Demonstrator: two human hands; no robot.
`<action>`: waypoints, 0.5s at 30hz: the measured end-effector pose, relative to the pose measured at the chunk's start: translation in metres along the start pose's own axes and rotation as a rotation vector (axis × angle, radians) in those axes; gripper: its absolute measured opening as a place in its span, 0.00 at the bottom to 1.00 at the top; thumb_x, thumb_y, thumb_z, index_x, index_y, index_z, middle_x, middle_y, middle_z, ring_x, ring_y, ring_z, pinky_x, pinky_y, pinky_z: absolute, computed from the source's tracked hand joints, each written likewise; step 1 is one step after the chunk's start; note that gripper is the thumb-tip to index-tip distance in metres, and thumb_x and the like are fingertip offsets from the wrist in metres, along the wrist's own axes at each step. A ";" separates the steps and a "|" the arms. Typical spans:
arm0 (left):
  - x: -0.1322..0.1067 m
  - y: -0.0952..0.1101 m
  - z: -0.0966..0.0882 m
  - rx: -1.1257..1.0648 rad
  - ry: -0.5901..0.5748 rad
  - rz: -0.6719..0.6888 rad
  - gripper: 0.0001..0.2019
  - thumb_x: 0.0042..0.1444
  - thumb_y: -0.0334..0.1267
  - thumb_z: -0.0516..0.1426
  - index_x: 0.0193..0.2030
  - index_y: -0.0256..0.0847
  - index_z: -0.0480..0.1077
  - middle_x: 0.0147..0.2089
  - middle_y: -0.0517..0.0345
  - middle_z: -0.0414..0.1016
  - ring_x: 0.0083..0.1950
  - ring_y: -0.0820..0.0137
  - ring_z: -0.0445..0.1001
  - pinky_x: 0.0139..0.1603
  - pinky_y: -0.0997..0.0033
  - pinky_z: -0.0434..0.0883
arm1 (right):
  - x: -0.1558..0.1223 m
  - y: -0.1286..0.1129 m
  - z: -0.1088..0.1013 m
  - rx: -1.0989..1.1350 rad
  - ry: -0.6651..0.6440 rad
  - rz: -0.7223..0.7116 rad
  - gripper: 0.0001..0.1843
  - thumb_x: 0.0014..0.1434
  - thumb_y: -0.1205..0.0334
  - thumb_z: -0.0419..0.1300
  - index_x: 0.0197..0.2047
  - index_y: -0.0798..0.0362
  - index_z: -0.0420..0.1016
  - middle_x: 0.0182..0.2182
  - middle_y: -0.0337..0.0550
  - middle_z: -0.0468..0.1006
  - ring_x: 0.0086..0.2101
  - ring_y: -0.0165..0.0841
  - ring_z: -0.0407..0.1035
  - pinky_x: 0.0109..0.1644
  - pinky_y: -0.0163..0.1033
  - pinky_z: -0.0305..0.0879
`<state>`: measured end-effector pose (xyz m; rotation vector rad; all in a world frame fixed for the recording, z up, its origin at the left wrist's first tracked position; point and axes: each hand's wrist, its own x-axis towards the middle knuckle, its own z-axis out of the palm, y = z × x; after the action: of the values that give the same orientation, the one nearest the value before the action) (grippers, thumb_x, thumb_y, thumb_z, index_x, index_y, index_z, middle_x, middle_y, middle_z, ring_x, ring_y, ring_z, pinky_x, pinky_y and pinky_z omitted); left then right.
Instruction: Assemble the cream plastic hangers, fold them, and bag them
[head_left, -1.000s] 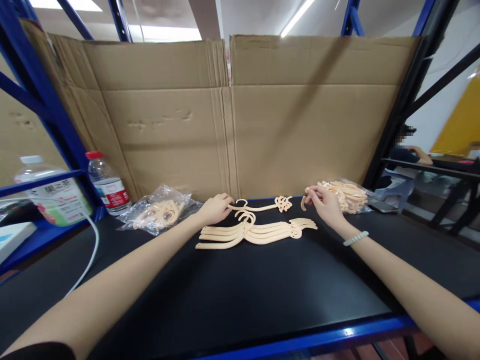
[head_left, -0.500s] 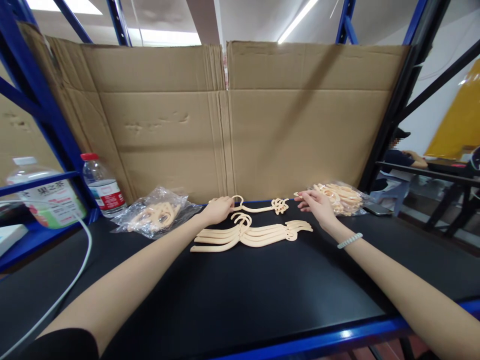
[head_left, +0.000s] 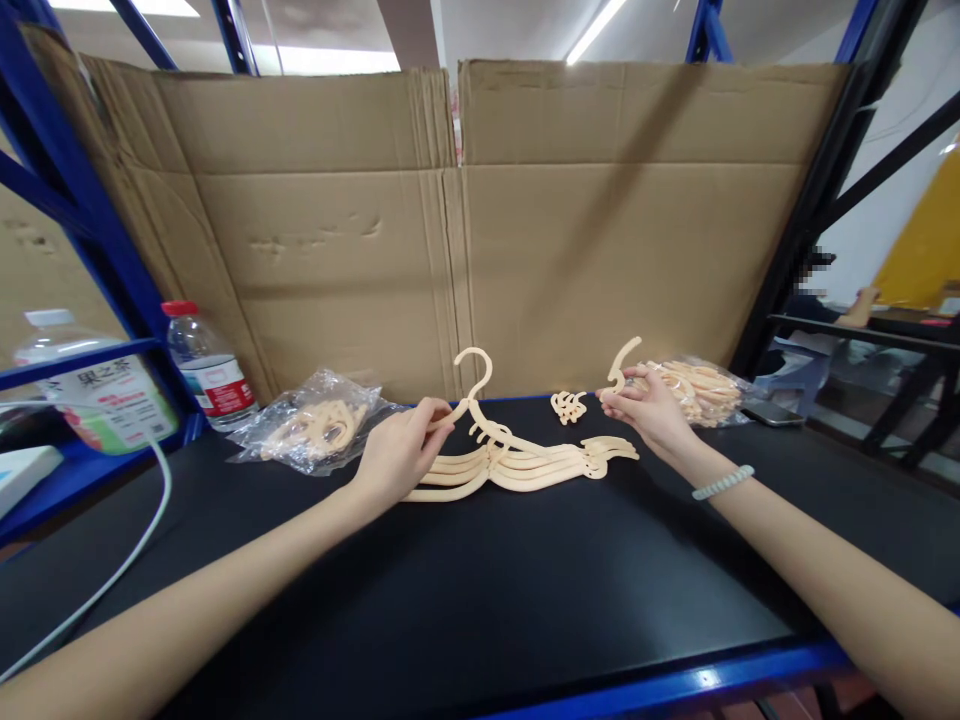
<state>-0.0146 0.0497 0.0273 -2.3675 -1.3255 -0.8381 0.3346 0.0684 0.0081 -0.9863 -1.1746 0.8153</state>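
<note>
Head view: your left hand (head_left: 401,450) has its fingers pinched on one end of a beige hanger (head_left: 481,417), which is raised at the rear of the tabletop (head_left: 525,580). Its hook points up, and its long arm slants over the hanger stack (head_left: 536,475); whether it touches the stack, you cannot tell from here. Your right hand (head_left: 649,400) has its fingers closed on a small curved piece (head_left: 618,372), held up near the bag of parts (head_left: 697,390).

To do this well, I'd steady the hanger near its end, lift its arm clear of the stack so nothing snags, and turn the curved piece in your fingers before bringing the two together.

Half a second ago the hanger lay low behind the stack, its far end by the little heap (head_left: 568,407); now it is lifted away, and the curved piece stands above your right fingers.
</note>
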 end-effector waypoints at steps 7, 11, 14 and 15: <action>-0.034 0.006 0.016 -0.335 0.089 0.042 0.08 0.64 0.40 0.51 0.45 0.42 0.66 0.41 0.55 0.78 0.40 0.67 0.79 0.40 0.69 0.74 | -0.020 -0.004 0.025 0.024 -0.163 0.144 0.21 0.38 0.57 0.75 0.33 0.56 0.75 0.28 0.43 0.78 0.31 0.35 0.76 0.41 0.41 0.76; -0.037 0.006 0.019 -0.381 0.067 0.050 0.07 0.64 0.40 0.51 0.45 0.43 0.66 0.41 0.55 0.78 0.40 0.67 0.78 0.41 0.70 0.74 | -0.029 -0.009 0.031 0.033 -0.250 0.227 0.19 0.39 0.57 0.75 0.33 0.56 0.77 0.29 0.43 0.79 0.32 0.34 0.77 0.38 0.38 0.76; -0.038 0.006 0.019 -0.373 0.070 0.048 0.06 0.64 0.39 0.51 0.45 0.43 0.66 0.41 0.55 0.77 0.40 0.67 0.77 0.40 0.70 0.73 | -0.033 -0.013 0.034 0.014 -0.303 0.241 0.17 0.42 0.56 0.74 0.30 0.55 0.75 0.29 0.42 0.78 0.31 0.31 0.75 0.37 0.35 0.74; -0.038 0.006 0.019 -0.370 0.071 0.045 0.06 0.64 0.39 0.51 0.45 0.43 0.66 0.41 0.56 0.77 0.40 0.68 0.77 0.40 0.70 0.73 | -0.034 -0.015 0.035 -0.005 -0.326 0.232 0.17 0.42 0.56 0.74 0.30 0.55 0.75 0.29 0.42 0.78 0.30 0.31 0.74 0.37 0.35 0.74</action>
<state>-0.0189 0.0309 -0.0107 -2.5986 -1.1667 -1.2326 0.2937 0.0386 0.0128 -1.0315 -1.3531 1.1921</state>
